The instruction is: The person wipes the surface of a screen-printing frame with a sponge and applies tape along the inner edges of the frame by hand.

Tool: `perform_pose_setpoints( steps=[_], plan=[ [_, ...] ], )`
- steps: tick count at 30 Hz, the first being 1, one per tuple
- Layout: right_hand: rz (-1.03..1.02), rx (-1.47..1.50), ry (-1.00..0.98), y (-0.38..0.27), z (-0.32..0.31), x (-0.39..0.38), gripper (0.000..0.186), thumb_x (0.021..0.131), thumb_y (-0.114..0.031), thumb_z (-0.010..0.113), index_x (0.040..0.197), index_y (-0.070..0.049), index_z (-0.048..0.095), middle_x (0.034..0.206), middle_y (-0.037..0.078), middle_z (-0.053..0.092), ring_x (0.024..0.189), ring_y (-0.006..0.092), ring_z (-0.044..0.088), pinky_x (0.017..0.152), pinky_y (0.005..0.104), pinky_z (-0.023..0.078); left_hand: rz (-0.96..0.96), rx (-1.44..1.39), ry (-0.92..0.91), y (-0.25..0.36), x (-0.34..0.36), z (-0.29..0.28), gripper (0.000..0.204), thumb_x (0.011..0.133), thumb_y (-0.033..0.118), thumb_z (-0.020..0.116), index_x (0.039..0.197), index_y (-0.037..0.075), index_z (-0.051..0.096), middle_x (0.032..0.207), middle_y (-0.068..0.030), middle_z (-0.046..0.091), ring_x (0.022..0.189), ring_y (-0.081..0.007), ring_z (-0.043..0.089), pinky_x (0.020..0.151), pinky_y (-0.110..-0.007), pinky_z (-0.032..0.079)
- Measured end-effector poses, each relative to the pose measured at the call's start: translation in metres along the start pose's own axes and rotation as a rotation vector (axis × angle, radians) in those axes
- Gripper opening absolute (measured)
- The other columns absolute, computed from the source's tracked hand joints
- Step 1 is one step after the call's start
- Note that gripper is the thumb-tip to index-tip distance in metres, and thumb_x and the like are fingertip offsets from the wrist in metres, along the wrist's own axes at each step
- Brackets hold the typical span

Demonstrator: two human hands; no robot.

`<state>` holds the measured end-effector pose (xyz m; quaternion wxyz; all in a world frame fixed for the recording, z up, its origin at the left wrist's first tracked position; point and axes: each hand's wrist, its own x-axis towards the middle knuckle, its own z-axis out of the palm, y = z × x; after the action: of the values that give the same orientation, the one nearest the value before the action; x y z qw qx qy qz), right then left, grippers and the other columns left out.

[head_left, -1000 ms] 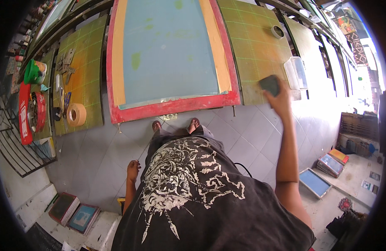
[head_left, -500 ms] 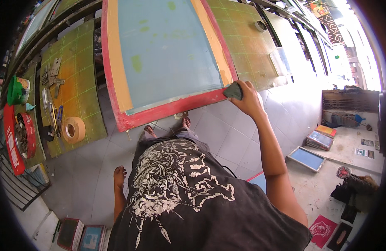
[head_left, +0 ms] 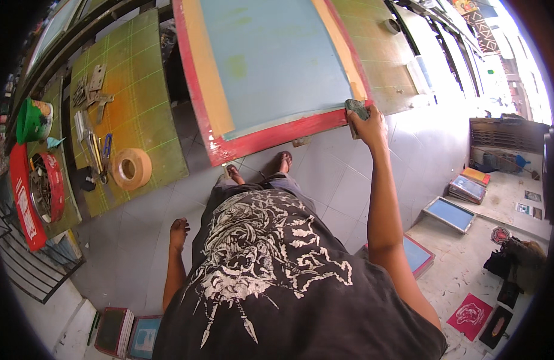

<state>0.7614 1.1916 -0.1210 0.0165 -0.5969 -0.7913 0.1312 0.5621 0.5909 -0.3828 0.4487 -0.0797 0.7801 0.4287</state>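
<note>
My right hand [head_left: 370, 126] is closed on a dark green sponge [head_left: 356, 109], pressing it to the near right corner of a screen-printing frame [head_left: 283, 131]. The frame has red-painted edges and a blue mesh [head_left: 265, 57]. Tan tape [head_left: 216, 72] runs along the mesh's left side, and another strip runs along its right. The frame's near left corner looks wet and shiny. My left hand [head_left: 179, 233] hangs low beside my body, empty, with its fingers loosely curled and apart, away from the frame.
On the left board [head_left: 136, 90] lie a tape roll [head_left: 132, 168], metal hinges [head_left: 98, 90], and blue-handled scissors or cutter [head_left: 106, 146]. A green tub [head_left: 35, 120] and a red round tin [head_left: 47, 186] stand farther left. Small frames [head_left: 450, 214] lie on the right ledge.
My right hand and the sponge have shifted right and slightly up with the whole view; the sponge now stands more upright at the corner. My left hand still hangs down.
</note>
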Motion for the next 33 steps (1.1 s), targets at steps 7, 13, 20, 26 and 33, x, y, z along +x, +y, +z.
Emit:
perform_pose_setpoints(
  steps=[7, 13, 20, 26, 33],
  plan=[
    [-0.149, -0.106, -0.06, -0.084, 0.023, -0.071, 0.06, 0.078, -0.05, 0.068, 0.111, -0.001, 0.058, 0.11, 0.02, 0.06, 0.1, 0.0367, 0.063, 0.084, 0.0467, 0.051, -0.006, -0.001, -0.043, -0.032, 0.002, -0.012, 0.041, 0.093, 0.044, 0.056, 0.101, 0.004, 0.06, 0.088, -0.0064, 0.063, 0.076, -0.0161, 0.06, 0.061, -0.029, 0.043],
    [-0.382, -0.035, -0.176, -0.163, 0.049, -0.13, 0.057, 0.08, -0.046, 0.068, 0.109, 0.001, 0.054, 0.107, 0.02, 0.059, 0.09, 0.0369, 0.065, 0.075, 0.0461, 0.053, 0.003, 0.032, -0.034, -0.052, 0.005, -0.026, 0.039, 0.094, 0.043, 0.055, 0.102, 0.004, 0.06, 0.088, -0.0066, 0.062, 0.074, -0.0161, 0.061, 0.06, -0.029, 0.044],
    [-0.647, 0.134, -0.201, -0.202, 0.059, -0.168, 0.049, 0.078, -0.036, 0.071, 0.104, 0.001, 0.052, 0.095, 0.02, 0.057, 0.078, 0.0367, 0.065, 0.064, 0.0428, 0.055, -0.001, -0.013, -0.039, -0.048, 0.002, -0.025, 0.038, 0.095, 0.042, 0.055, 0.1, 0.005, 0.06, 0.086, -0.0057, 0.061, 0.073, -0.0155, 0.059, 0.06, -0.028, 0.044],
    [-0.717, 0.088, -0.222, -0.197, 0.066, -0.16, 0.047, 0.079, -0.035, 0.071, 0.109, -0.005, 0.052, 0.099, 0.018, 0.058, 0.082, 0.0375, 0.065, 0.067, 0.0454, 0.053, 0.075, -0.037, -0.08, -0.06, 0.004, -0.025, 0.039, 0.095, 0.04, 0.055, 0.101, 0.002, 0.06, 0.085, -0.0064, 0.061, 0.073, -0.0168, 0.059, 0.062, -0.029, 0.046],
    [-0.379, -0.057, -0.017, -0.104, 0.037, -0.099, 0.052, 0.081, -0.042, 0.068, 0.118, -0.007, 0.057, 0.108, 0.017, 0.061, 0.095, 0.0343, 0.064, 0.076, 0.0456, 0.053, 0.019, 0.045, -0.038, -0.046, -0.004, -0.026, 0.044, 0.093, 0.045, 0.057, 0.102, 0.002, 0.06, 0.087, -0.0071, 0.062, 0.073, -0.0157, 0.059, 0.058, -0.028, 0.044]
  ],
)
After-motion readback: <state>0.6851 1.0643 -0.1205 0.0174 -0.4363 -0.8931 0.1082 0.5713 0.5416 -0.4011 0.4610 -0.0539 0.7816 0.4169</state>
